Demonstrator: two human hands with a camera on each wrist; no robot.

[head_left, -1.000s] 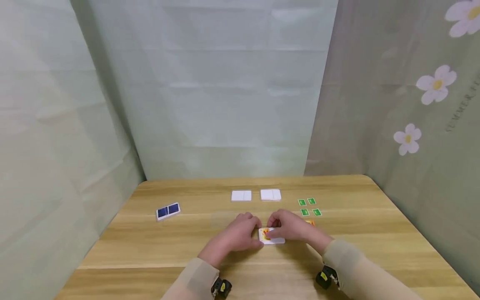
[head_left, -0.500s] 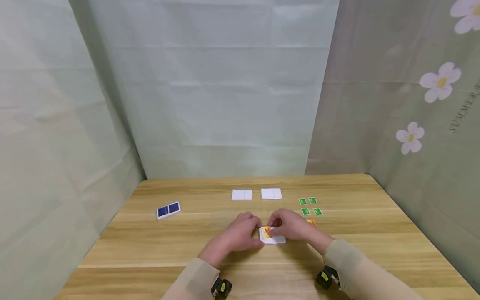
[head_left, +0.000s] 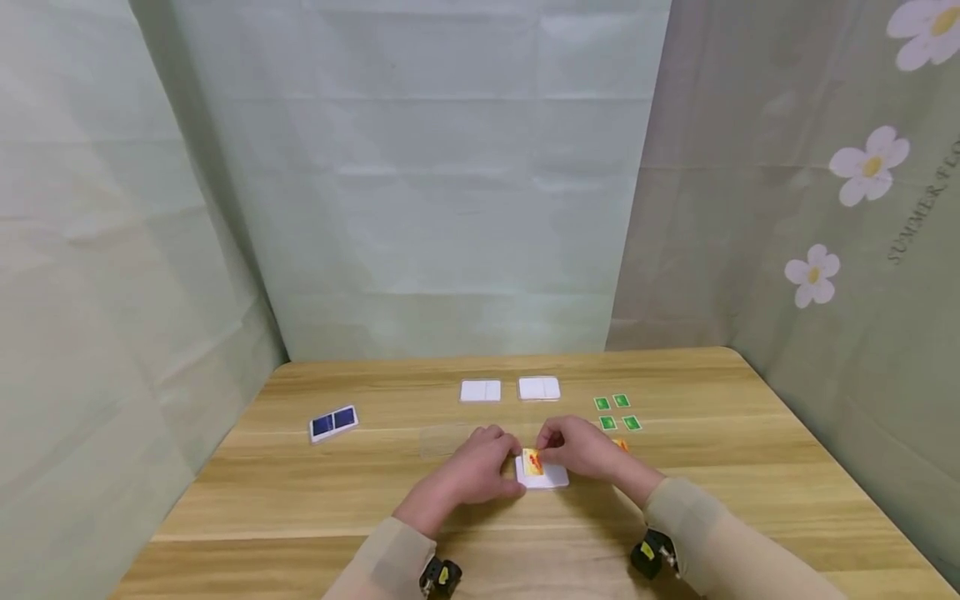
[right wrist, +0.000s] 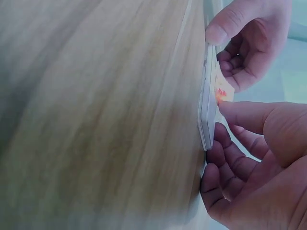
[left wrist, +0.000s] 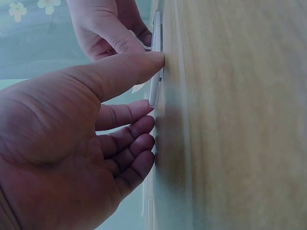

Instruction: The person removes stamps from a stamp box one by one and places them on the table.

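A flat white rectangular tile (head_left: pixel 553 478) lies on the table between the two hands. My left hand (head_left: pixel 480 468) holds its left end, thumb at the near edge and index finger at the far edge. My right hand (head_left: pixel 581 450) pinches a small yellow-orange picture square (head_left: pixel 533 462) between thumb and index finger, over the tile's left half. In the right wrist view the square (right wrist: pixel 224 90) tilts up from the tile (right wrist: pixel 207 108), which looks like two thin layers. Whether the square's lower edge touches the tile cannot be told.
Two white tiles, one left (head_left: pixel 480 391) and one right (head_left: pixel 538 388), lie farther back. Several small green squares (head_left: pixel 607 422) lie at right, with an orange piece (head_left: pixel 621 444) partly behind my right hand. A tile with two dark blue squares (head_left: pixel 333 424) lies left. A faint clear sheet (head_left: pixel 442 440) lies nearby.
The yellow-orange square, lower over the tile a second ago, now stands raised and slightly farther back in my right fingers. My left hand keeps its place.
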